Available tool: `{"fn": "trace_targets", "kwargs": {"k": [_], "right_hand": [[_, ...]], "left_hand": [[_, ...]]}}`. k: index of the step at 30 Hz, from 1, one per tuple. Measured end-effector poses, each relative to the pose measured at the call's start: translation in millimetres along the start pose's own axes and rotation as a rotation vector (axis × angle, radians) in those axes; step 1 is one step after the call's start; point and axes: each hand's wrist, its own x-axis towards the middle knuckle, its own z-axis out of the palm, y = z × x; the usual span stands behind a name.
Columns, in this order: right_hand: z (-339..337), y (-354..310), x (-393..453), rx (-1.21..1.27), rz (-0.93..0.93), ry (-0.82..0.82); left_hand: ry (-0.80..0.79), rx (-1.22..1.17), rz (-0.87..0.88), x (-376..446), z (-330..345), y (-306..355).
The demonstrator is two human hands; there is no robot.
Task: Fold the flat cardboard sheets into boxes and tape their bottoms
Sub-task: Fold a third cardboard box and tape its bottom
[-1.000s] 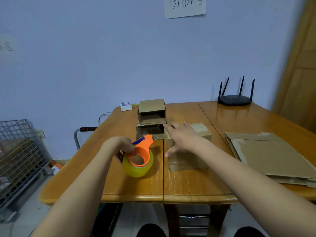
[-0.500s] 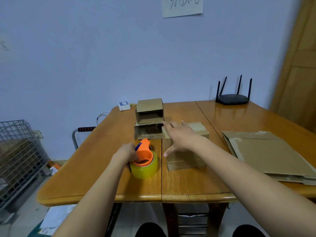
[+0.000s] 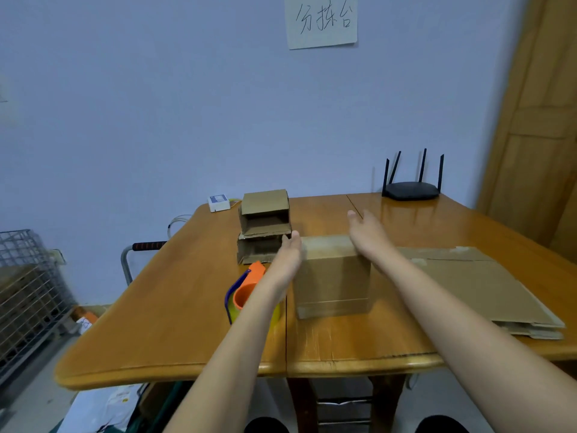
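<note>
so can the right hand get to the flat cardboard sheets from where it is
Probably yes: the right hand rests open on the box, and the flat cardboard sheets lie just beside it with nothing between.

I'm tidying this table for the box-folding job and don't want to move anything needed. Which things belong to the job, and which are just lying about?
Belongs to the job:
- cardboard box between the hands
- tape dispenser
- flat cardboard sheets
- two stacked folded boxes

Just lying about:
- black router
- small white device
- paper sign on the wall
- wire cage beside the table
</note>
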Motion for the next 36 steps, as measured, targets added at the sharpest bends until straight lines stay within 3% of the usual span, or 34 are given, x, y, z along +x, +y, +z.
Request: {"fn": "trace_targets", "kwargs": {"k": [8, 15, 19, 24, 30, 36], "right_hand": [[2, 14, -1, 0.046, 0.135, -0.124], [-6, 19, 0, 0.067, 0.164, -0.178], [-15, 19, -1, 0.301, 0.087, -0.114], [-19, 1, -19, 0.615, -0.035, 0.031], [-21, -13, -36, 0.339, -0.289, 0.033], [-47, -15, -21, -0.105, -0.416, -0.138]], "left_hand": [[0.019, -0.254, -0.073, 12, 18, -16], [-0.027, -0.164, -0.127, 4, 10, -2], [-0.025, -0.053, -0.147, -4, 0, 16], [0.016, -0.342, -0.157, -15, -12, 36], [0.189, -0.382, -0.093, -9, -24, 35], [0.086, -0.210, -0.071, -6, -55, 51]]}}
